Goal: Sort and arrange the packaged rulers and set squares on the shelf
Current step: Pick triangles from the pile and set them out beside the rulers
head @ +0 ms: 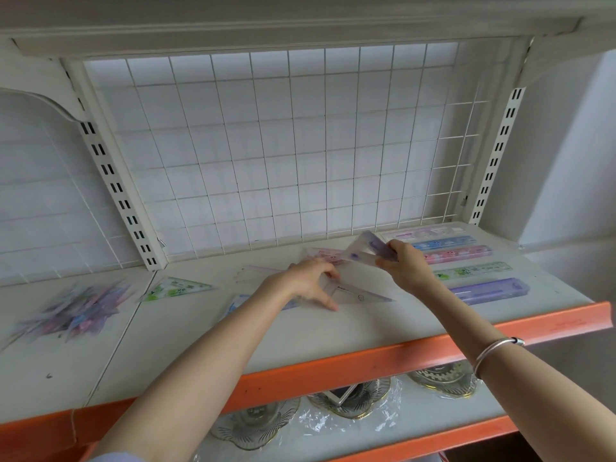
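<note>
My right hand [401, 263] grips a purple-edged packaged set square [365, 250] and holds it tilted above the shelf [366, 328]. My left hand [311, 283] rests with spread fingers on a clear set square [358, 293] lying flat mid-shelf. A pink set square [321, 255] lies behind the hands. A green set square [176, 288] lies to the left. Several packaged rulers form a row at the right: pale pink [430, 233], blue [443, 243], pink [460, 254], green [476, 271] and purple [488, 290].
A loose heap of mixed packaged items [73, 311] lies on the shelf's far left. A white wire grid [283, 145] backs the shelf. An orange lip [383, 358] edges the front. Glass dishes in plastic wrap [350, 401] sit on the shelf below.
</note>
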`<state>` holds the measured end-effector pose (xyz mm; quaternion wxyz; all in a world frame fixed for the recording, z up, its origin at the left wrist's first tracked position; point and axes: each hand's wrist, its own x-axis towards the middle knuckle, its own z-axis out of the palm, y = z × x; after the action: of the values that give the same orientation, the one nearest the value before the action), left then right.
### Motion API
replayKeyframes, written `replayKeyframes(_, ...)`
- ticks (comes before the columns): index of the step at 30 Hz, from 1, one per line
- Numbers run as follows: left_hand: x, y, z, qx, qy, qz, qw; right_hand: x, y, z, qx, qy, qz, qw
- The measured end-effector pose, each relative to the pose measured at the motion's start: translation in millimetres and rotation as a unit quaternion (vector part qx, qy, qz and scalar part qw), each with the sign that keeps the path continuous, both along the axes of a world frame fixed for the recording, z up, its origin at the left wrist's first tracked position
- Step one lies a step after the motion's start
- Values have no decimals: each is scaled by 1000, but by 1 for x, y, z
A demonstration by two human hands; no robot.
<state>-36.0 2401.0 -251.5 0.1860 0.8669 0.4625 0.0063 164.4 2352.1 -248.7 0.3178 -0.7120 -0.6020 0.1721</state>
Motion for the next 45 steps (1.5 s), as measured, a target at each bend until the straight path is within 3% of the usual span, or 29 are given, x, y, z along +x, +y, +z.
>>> replayKeyframes(14,4,6,-1,-82,16,12,996,-2,-3,-11,-25,13,-4,1000)
replayKeyframes(17,3,3,0,-101,-21,23,994,4,-3,-11,-17,20,2,1000)
replayKeyframes(23,-8,9,-16,-89,-196,87,973,19,-7,-4,8,64,88,994)
replayKeyframes(29,-11,9,-22,-77,-296,120,945,11,3,-10,10,-6,166,986)
replayKeyframes(32,-10,8,-24,-69,-302,114,944,3,12,-21,21,-64,167,984)
replayKeyframes(38,-1,-7,-17,-104,-332,83,934,-15,14,-39,5,-93,193,977)
replayKeyframes(45,-1,-9,-25,-26,-304,132,943,-18,9,-44,23,-79,175,981)
